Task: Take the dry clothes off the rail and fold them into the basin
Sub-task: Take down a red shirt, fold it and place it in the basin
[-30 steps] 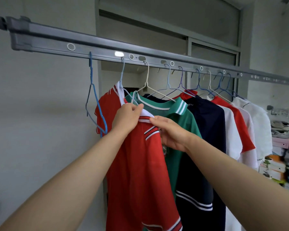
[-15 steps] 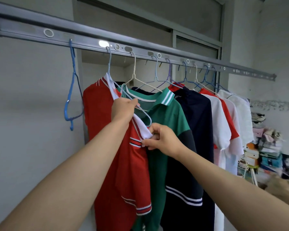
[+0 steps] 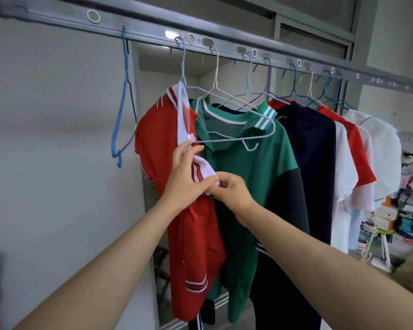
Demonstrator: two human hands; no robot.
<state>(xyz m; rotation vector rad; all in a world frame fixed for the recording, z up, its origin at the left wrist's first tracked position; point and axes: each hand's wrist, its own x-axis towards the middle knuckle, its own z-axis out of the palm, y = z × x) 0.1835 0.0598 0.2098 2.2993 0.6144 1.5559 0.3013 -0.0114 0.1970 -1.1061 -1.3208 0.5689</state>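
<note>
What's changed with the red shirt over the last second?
The red shirt has been pulled off the hanger arm nearer the green shirt, so that arm of the light-blue hanger is now bare and the shirt hangs by its far shoulder only. The left hand and right hand have dropped lower, both pinching the white collar. Unchanged: the hanger is hooked on the rail and the other shirts are hanging.

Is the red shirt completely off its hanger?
No, one shoulder of the red shirt hangs on the pale blue hanger, whose other arm is bare.
</note>
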